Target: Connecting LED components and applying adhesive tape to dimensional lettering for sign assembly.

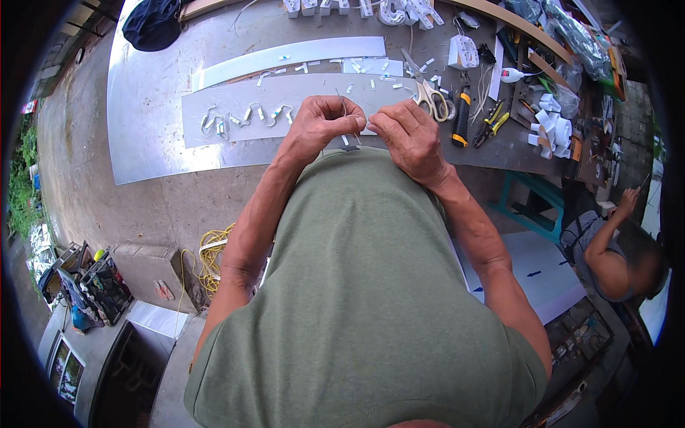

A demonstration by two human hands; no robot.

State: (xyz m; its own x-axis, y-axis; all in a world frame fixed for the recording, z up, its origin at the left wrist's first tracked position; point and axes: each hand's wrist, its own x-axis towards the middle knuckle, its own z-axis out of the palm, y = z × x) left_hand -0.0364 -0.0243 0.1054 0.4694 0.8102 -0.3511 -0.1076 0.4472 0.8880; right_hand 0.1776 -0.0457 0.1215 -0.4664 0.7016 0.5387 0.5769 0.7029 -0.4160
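My left hand (322, 128) is pinched shut on a thin wire (342, 105) at the near edge of the table. Beside it, my right hand (412, 140) is closed at the fingertips, close to the left thumb. A thin wire runs between the two hands, but what exactly the right fingers grip is too small to make out. Left of my hands, a string of small white modules joined by wire (260, 114) lies in a zigzag on a grey sheet (214, 96). Scissors with beige handles (434, 101) lie beyond my right hand.
On the right lie an orange-and-black utility knife (462, 118), yellow-handled pliers (492, 127) and curled white strips (553, 132). White block letters (357, 8) stand at the far edge. A black cloth item (152, 25) sits far left. Another person (614, 250) is at the right.
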